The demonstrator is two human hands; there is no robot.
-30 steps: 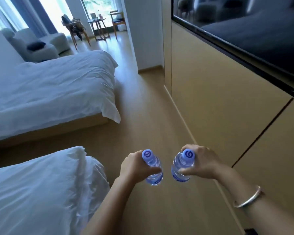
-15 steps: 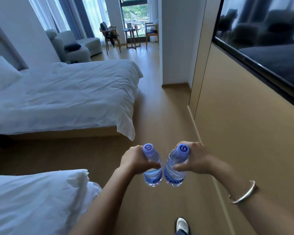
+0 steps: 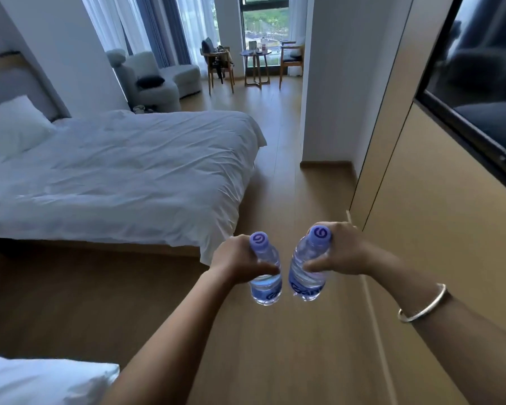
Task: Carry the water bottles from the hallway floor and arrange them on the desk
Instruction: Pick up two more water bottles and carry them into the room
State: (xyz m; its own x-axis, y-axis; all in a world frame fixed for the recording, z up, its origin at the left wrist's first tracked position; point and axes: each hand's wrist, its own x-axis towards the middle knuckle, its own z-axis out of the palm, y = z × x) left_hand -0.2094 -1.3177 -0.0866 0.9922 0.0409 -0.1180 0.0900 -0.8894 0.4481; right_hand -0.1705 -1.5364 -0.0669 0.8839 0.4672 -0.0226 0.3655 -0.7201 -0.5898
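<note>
The left hand (image 3: 240, 260) grips a clear plastic water bottle with a purple cap (image 3: 265, 273) at its upper body; the right hand (image 3: 338, 249) grips a second such bottle (image 3: 308, 270). Both bottles hang over the wooden floor (image 3: 275, 361), just beside each other, perhaps not touching, with both arms stretched forward.

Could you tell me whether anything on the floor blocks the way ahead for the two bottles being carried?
Nothing visible does. The left hand and right hand each hold a bottle over bare wooden floor between bed and wall; no desk is identifiable.
</note>
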